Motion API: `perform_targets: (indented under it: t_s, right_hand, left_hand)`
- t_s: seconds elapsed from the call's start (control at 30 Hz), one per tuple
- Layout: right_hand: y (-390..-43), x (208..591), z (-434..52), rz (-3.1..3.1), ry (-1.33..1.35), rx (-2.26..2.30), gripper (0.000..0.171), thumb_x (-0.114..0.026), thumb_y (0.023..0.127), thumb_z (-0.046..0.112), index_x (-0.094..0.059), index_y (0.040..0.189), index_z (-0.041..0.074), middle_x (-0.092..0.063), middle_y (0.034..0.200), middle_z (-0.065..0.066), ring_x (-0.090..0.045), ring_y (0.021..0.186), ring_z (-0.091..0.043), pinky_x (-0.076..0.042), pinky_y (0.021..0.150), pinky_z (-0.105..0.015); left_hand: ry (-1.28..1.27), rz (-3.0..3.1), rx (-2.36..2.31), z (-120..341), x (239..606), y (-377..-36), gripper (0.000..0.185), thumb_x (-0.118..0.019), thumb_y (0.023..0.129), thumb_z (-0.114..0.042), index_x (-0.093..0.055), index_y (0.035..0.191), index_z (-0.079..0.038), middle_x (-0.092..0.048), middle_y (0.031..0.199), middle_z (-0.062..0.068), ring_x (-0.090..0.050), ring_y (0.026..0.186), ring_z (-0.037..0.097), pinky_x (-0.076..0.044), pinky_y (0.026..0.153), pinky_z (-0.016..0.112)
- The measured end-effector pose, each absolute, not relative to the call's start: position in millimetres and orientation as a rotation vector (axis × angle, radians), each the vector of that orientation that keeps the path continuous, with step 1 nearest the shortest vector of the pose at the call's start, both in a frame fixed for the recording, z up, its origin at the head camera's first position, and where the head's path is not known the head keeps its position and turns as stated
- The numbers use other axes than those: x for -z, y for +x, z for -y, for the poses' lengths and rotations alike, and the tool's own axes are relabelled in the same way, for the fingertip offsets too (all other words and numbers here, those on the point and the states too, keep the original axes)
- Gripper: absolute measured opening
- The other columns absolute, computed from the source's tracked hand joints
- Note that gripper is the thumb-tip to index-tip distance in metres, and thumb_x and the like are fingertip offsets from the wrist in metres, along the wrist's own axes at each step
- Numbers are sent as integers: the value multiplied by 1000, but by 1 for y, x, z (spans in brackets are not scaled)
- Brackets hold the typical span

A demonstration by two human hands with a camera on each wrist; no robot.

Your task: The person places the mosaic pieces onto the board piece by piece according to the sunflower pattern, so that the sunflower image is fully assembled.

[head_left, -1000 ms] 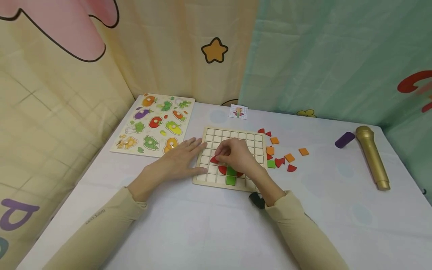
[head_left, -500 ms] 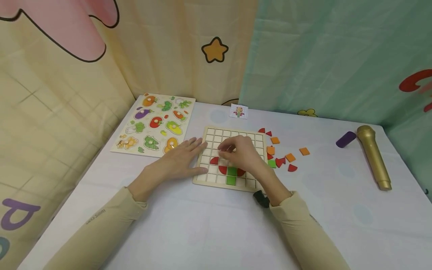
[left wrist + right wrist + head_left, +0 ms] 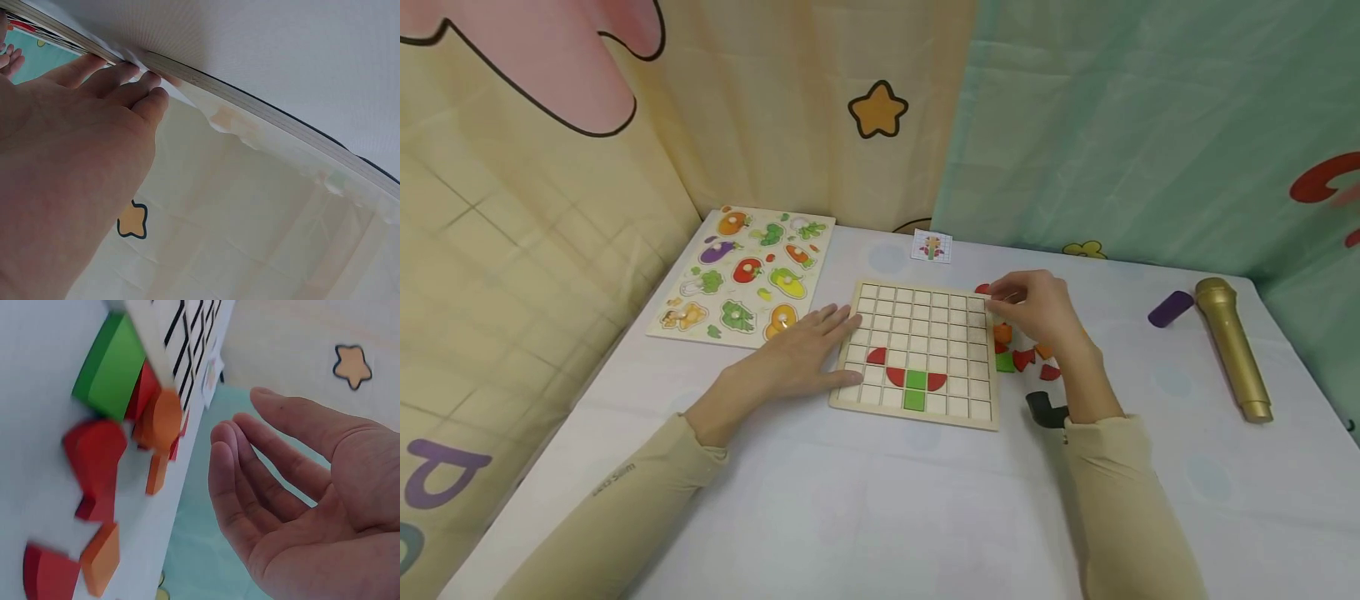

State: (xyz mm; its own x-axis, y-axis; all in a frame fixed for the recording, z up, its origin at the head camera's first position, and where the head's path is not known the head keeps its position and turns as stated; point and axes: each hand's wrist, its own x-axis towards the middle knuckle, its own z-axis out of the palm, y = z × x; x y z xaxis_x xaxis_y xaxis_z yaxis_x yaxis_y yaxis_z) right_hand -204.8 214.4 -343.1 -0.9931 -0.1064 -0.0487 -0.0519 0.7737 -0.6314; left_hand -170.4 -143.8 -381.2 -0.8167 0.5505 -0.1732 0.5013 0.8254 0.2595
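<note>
A wooden grid board [image 3: 925, 417] lies on the table, with red quarter-circle pieces [image 3: 936, 382] and green square pieces [image 3: 914, 401] set in its lower cells. My left hand [image 3: 797, 354] rests at the board's left edge with its fingers extended; the left wrist view shows the fingertips [image 3: 156, 94] near a board edge. Above the board's upper right corner is my right hand [image 3: 1037, 308], loosely bent and holding nothing. The right wrist view shows a gap between its thumb and fingers. Beneath and beside it lie red pieces [image 3: 94, 450], orange pieces [image 3: 100, 559] and a green piece [image 3: 112, 369], partly hidden in the head view.
A vegetable puzzle board [image 3: 760, 333] lies at the back left. A small pattern card [image 3: 932, 247] is behind the grid. On the right are a purple cylinder [image 3: 1170, 309] and a gold microphone [image 3: 1234, 350]. A black object [image 3: 1045, 410] appears by my right wrist. Printed curtains stand behind.
My right hand has let go of a red quarter-circle piece on the grid's left part and moved right and back to the loose pieces. My left hand has stayed put.
</note>
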Motion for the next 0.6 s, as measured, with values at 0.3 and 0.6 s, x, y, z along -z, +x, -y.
perform_targets:
  t_s: [0.3, 0.6]
  right_hand:
    - [-210, 355, -239, -2867, 4, 1034, 40, -72, 100, 20, -67, 136, 3, -68, 130, -22, -62, 121, -39, -57, 100, -53]
    - [-223, 364, -233, -2832, -127, 1004, 45, -64, 104, 11, -59, 148, 7, -57, 146, -24, -57, 133, -46, -54, 108, -57]
  left_hand:
    - [807, -2764, -301, 145, 380, -169, 96, -61, 98, -66, -21, 170, -16, -16, 177, 11, -14, 164, 37, -19, 132, 55]
    - [817, -2767, -304, 144, 380, -169, 95, -59, 99, -66, -21, 170, -15, -16, 177, 11, -14, 164, 36, -17, 133, 53]
